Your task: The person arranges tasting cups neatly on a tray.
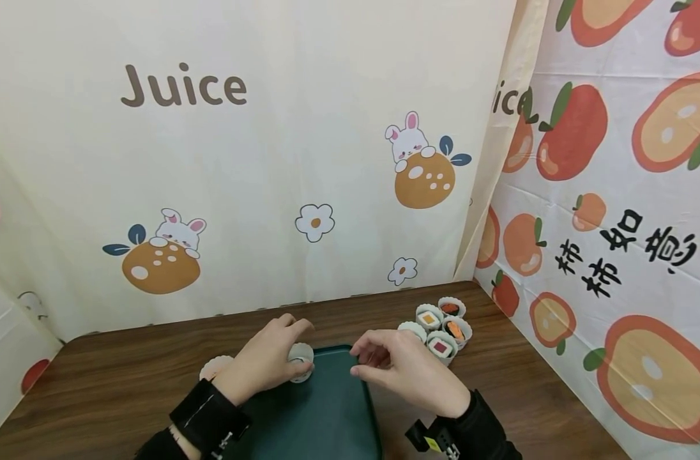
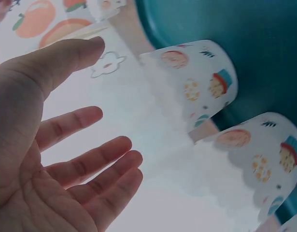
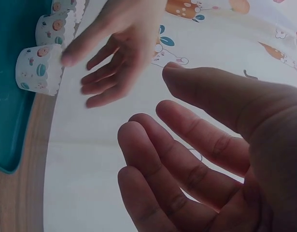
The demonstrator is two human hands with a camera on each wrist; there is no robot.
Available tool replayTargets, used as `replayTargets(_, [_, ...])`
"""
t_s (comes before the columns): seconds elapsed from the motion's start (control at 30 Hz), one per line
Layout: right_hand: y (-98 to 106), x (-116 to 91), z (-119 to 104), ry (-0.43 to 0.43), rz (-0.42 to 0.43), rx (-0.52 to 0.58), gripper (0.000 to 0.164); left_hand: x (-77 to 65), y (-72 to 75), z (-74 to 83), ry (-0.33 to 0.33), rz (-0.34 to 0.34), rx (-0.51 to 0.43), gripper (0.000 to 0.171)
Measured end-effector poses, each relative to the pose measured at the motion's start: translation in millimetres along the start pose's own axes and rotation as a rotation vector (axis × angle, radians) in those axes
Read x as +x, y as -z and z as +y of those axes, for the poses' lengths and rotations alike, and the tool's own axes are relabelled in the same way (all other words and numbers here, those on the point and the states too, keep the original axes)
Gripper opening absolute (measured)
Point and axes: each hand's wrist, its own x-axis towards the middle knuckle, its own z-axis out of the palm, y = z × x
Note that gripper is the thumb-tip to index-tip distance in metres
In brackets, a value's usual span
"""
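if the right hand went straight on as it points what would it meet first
The right hand would probably meet the nearest paper cup by the left hand; height is unclear, so it might pass over.

See a dark-green rectangular tray (image 1: 333, 409) on a brown wooden table (image 1: 534, 390) — with round white paper cups (image 1: 436, 333) to its right.

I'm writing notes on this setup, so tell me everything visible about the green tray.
The green tray lies flat on the wood-grain table. It looks like smooth, dark plastic, with a raised rim and rounded corners. Patterned paper cups stand in a row along its far edge. The left hand shows over its left part, the right hand by its right edge, neither visibly touching it. Its near end is out of frame.
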Motion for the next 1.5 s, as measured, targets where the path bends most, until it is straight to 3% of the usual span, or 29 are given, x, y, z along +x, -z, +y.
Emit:
replayTargets(0.23, [1.2, -0.6, 3.4, -0.003, 0.012, -0.002, 0.017, -21.8, 17.2, 4.3, -0.029, 0.163, 0.043, 0.059])
replayTargets(0.5, [1.0, 0.8, 5.6, -0.029, 0.014, -0.015, 0.016, -57.5, 30.5, 3.6, 0.009, 0.314, 0.047, 0.062])
replayTargets(0.67, [1.4, 0.9, 7.8, -0.035, 0.029, -0.033, 0.015, -81.0, 33.6, 2.4, 0.049, 0.365, 0.057, 0.059])
replayTargets(0.87, [1.6, 0.5, 10.0, -0.023, 0.043, -0.034, 0.015, -102.8, 31.3, -3.6, 0.107, 0.371, 0.072, 0.056])
replayTargets(1.13, [0.8, 2.2, 13.2, -0.037, 0.03, -0.046, 0.017, -116.5, 26.2, -9.6, 0.231, 0.246, 0.051, 0.055])
replayTargets(1.23, [3.9, -0.8, 15.8, -0.059, 0.026, -0.049, 0.02, -115.9, 24.2, -8.6, 0.226, 0.236, 0.044, 0.053])
replayTargets(1.4, [10.3, 0.5, 20.2, -0.098, 0.043, -0.069, 0.024, -116.4, 23.1, -8.7, 0.196, 0.284, 0.051, 0.051])
replayTargets(1.5, [13.1, 7.2, 25.2, -0.106, 0.07, -0.131, 0.028, -118.6, 24.4, -11.2, 0.189, 0.295, 0.052, 0.052])
